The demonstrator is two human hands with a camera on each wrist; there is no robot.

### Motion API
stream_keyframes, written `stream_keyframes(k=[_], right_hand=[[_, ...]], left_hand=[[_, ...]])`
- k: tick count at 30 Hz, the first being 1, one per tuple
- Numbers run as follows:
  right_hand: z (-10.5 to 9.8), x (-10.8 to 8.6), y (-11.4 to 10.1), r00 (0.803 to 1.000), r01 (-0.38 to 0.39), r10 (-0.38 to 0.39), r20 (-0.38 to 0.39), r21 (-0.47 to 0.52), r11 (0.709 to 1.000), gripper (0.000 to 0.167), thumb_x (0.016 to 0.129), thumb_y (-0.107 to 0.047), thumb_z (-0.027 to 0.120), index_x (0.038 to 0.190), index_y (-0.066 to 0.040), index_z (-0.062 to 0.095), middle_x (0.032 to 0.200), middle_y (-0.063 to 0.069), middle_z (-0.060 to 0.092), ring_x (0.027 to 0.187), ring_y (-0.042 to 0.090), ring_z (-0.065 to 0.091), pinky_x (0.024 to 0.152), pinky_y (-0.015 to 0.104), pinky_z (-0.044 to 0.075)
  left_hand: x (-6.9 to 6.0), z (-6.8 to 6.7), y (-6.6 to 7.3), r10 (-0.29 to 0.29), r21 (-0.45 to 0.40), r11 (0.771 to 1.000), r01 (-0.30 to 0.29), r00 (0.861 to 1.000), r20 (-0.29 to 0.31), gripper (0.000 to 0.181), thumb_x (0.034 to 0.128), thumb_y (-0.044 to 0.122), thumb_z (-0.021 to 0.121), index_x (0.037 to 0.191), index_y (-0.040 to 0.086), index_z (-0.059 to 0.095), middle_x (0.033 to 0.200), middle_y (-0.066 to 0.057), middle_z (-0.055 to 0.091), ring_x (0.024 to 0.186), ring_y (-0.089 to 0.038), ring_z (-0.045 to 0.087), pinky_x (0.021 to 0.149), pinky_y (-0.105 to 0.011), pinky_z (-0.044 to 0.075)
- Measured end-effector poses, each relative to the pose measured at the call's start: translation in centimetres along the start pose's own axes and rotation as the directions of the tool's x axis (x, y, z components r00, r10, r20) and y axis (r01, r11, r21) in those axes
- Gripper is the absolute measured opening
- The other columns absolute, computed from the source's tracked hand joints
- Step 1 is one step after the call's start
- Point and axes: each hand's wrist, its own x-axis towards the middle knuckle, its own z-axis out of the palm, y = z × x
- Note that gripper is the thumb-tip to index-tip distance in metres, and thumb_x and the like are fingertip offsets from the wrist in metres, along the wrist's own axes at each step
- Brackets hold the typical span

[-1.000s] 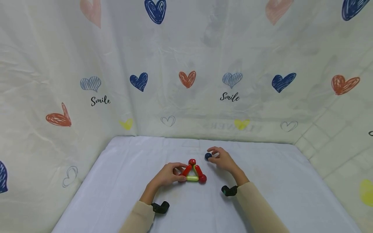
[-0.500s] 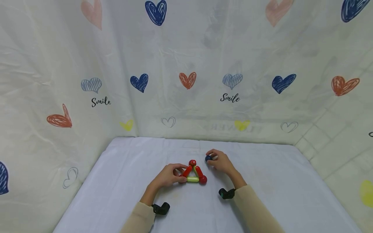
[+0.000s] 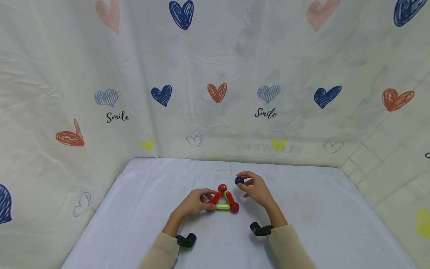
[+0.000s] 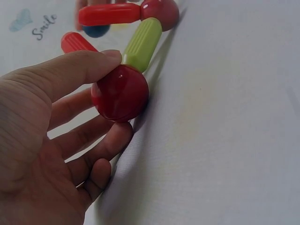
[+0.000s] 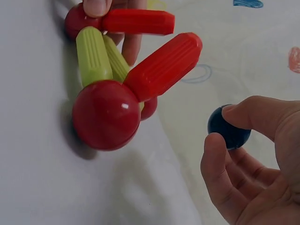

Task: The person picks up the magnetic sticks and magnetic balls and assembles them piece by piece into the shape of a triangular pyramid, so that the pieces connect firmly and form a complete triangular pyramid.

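Observation:
A triangular frame of green rods (image 3: pixel 223 206) and red balls (image 3: pixel 234 207) rests on the white cloth. Red rods (image 5: pixel 164 65) slant upward from its balls, with free upper ends. My left hand (image 3: pixel 195 201) grips the near-left red ball (image 4: pixel 122 96), thumb on top and fingers beneath. Just behind and right of the frame, my right hand (image 3: pixel 258 189) holds a dark blue ball (image 5: pixel 227 133) between thumb and fingers. In the right wrist view the blue ball is apart from the red rods. Part of the far red ball (image 5: pixel 149 108) is hidden behind a nearer rod.
A white cloth (image 3: pixel 302 209) covers the table, whose back edge meets a pale curtain (image 3: pixel 235 56) printed with hearts. Dark wrist cameras (image 3: pixel 186 240) sit on both wrists above the table.
My right hand has shifted slightly; the blue ball dipped toward me, then rose back, while the right wrist swung left. My left hand and the frame stay nearly still.

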Motion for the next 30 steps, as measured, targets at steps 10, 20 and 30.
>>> stream_keyframes(k=[10,20,30], right_hand=[[0.2,-1.3,-1.9,0.996,0.093,-0.093,-0.008,0.038,0.995,0.039,0.094,-0.014,0.074,0.132,-0.013,0.064,0.131,0.016,0.061,0.098,0.026,0.065,0.065,0.031,0.061],[0.7,-2.1,-3.2,0.986,0.165,-0.165,0.02,0.009,0.986,0.038,0.094,-0.016,0.074,0.131,-0.015,0.065,0.131,0.014,0.061,0.097,0.025,0.066,0.064,0.03,0.06],[1.7,-2.4,-3.6,0.973,0.195,-0.19,0.135,-0.028,0.98,0.032,0.094,-0.015,0.074,0.124,-0.022,0.069,0.123,0.006,0.064,0.092,0.023,0.065,0.063,0.035,0.059]], left_hand=[[-0.1,-0.1,0.3,0.002,0.003,1.0,-0.002,1.0,0.0,0.045,0.0867,0.032,0.082,0.13,0.027,0.07,0.108,0.003,0.07,0.088,-0.017,0.06,0.075,-0.029,0.052],[0.0,-0.1,0.0,0.001,0.009,1.0,-0.001,1.0,-0.001,0.044,0.0866,0.032,0.083,0.129,0.027,0.07,0.107,0.004,0.07,0.088,-0.017,0.06,0.076,-0.029,0.052],[0.0,-0.2,0.0,0.023,0.0,1.0,-0.023,1.0,0.004,0.045,0.0869,0.033,0.082,0.129,0.026,0.07,0.107,0.003,0.071,0.086,-0.016,0.061,0.075,-0.029,0.052]])
